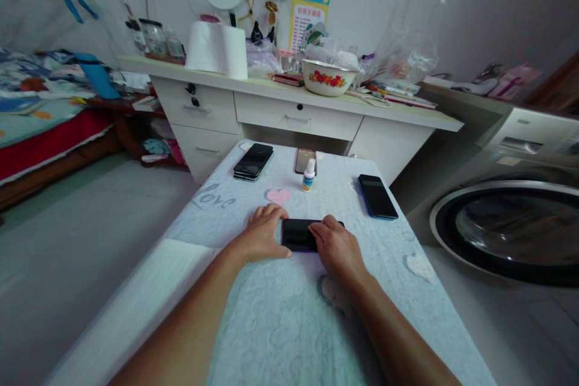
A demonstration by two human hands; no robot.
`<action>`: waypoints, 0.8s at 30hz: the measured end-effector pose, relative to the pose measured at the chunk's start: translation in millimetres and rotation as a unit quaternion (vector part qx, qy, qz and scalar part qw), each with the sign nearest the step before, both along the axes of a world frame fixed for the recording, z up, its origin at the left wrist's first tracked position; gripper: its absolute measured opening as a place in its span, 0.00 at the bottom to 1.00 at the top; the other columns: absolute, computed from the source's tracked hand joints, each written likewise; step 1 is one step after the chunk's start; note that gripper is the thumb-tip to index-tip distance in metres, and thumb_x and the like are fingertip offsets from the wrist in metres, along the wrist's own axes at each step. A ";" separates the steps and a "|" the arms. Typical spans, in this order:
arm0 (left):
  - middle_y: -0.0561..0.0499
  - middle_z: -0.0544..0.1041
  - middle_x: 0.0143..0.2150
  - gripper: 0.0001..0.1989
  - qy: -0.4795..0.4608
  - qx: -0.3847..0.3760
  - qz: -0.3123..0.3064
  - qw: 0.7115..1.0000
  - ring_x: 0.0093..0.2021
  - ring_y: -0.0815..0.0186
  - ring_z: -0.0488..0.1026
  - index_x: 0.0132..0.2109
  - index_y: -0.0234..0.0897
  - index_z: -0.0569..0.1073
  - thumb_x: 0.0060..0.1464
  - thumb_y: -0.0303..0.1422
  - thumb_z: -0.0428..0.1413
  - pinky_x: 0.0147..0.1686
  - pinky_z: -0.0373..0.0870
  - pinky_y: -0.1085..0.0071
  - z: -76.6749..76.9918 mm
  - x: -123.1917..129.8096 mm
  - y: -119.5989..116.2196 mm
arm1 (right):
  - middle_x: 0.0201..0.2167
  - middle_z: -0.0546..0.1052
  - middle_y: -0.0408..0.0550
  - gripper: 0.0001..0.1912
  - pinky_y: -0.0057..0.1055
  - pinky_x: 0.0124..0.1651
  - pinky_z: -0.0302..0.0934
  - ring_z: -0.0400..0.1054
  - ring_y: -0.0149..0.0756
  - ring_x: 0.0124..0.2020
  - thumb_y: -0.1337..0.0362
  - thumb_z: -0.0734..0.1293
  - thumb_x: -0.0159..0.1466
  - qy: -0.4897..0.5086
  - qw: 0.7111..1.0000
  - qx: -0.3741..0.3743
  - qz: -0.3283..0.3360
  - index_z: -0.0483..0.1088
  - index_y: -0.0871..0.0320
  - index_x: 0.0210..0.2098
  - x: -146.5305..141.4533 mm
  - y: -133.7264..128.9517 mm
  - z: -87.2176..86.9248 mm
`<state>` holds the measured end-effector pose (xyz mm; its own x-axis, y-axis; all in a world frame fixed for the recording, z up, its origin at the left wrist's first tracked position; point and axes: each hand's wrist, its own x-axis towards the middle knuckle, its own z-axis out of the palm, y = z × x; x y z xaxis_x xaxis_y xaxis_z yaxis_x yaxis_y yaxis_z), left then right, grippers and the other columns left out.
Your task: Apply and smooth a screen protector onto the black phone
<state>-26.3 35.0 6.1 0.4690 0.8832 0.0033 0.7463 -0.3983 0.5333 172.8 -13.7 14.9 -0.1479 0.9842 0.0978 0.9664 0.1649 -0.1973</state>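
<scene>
A black phone with a purplish edge lies flat and sideways on the cloth-covered table. At its left end is my left hand, thumb and fingers spread apart around the phone's corners. My right hand rests over the right part of the screen, its fingers pinched together; whatever they hold, if anything, is too small to make out. Beyond the phone stands a small white spray bottle with a blue and orange label. Behind the bottle lies a gold-brown phone.
A stack of dark phones lies at the table's far left, and another dark phone at the right. Past the table stands a white desk bearing a paper roll and a flowered bowl. A washing machine stands at the right.
</scene>
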 end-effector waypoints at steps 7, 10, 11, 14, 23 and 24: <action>0.51 0.63 0.51 0.31 0.003 -0.008 0.000 1.000 0.53 0.55 0.60 0.48 0.44 0.64 0.34 0.39 0.63 0.52 0.59 0.61 2.4 0.7 -2.2 | 0.37 0.71 0.45 0.15 0.26 0.34 0.53 0.67 0.32 0.35 0.61 0.55 0.70 0.002 0.999 0.026 -0.031 0.73 0.51 0.42 8.8 2.2 0.2; 0.51 0.63 0.51 0.30 0.001 -0.012 0.000 1.000 0.53 0.55 0.60 0.48 0.44 0.64 0.34 0.39 0.62 0.53 0.59 0.61 2.5 0.8 -2.6 | 0.37 0.71 0.45 0.15 0.27 0.33 0.52 0.66 0.31 0.33 0.60 0.55 0.70 0.002 0.998 0.032 -0.055 0.72 0.52 0.40 12.3 4.3 -0.4; 0.51 0.63 0.51 0.30 0.001 -0.013 0.001 1.000 0.53 0.55 0.60 0.48 0.44 0.64 0.34 0.39 0.62 0.53 0.59 0.61 2.5 1.0 -2.6 | 0.36 0.71 0.45 0.15 0.27 0.33 0.52 0.66 0.31 0.33 0.60 0.55 0.70 0.003 0.997 0.033 -0.066 0.72 0.53 0.40 13.4 5.2 -1.0; 0.50 0.63 0.51 0.30 0.001 -0.014 -0.001 1.000 0.53 0.54 0.60 0.48 0.44 0.64 0.35 0.39 0.62 0.53 0.59 0.61 2.5 1.3 -2.2 | 0.36 0.71 0.46 0.14 0.28 0.33 0.51 0.66 0.31 0.32 0.60 0.55 0.70 0.004 0.995 0.035 -0.095 0.71 0.55 0.38 15.5 7.5 -2.7; 0.50 0.64 0.52 0.30 -0.002 -0.006 0.002 1.000 0.54 0.55 0.60 0.49 0.44 0.63 0.35 0.37 0.61 0.53 0.60 0.61 1.0 3.4 -2.7 | 0.36 0.71 0.46 0.12 0.27 0.32 0.51 0.66 0.31 0.32 0.62 0.57 0.69 0.001 0.996 0.036 -0.082 0.71 0.55 0.38 7.5 7.8 -1.3; 0.50 0.64 0.51 0.30 -0.001 -0.004 0.002 1.000 0.54 0.55 0.60 0.48 0.44 0.63 0.35 0.37 0.61 0.53 0.60 0.61 1.3 3.7 -2.9 | 0.36 0.71 0.46 0.12 0.27 0.32 0.52 0.66 0.31 0.32 0.63 0.57 0.69 0.001 0.997 0.035 -0.075 0.71 0.55 0.38 6.0 7.2 -0.9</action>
<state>-22.5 32.1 7.4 0.4649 0.8854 -0.0024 0.7470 -0.3907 0.5379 178.8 -6.5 13.9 0.0016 0.9858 0.1680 0.9808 0.0312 -0.1923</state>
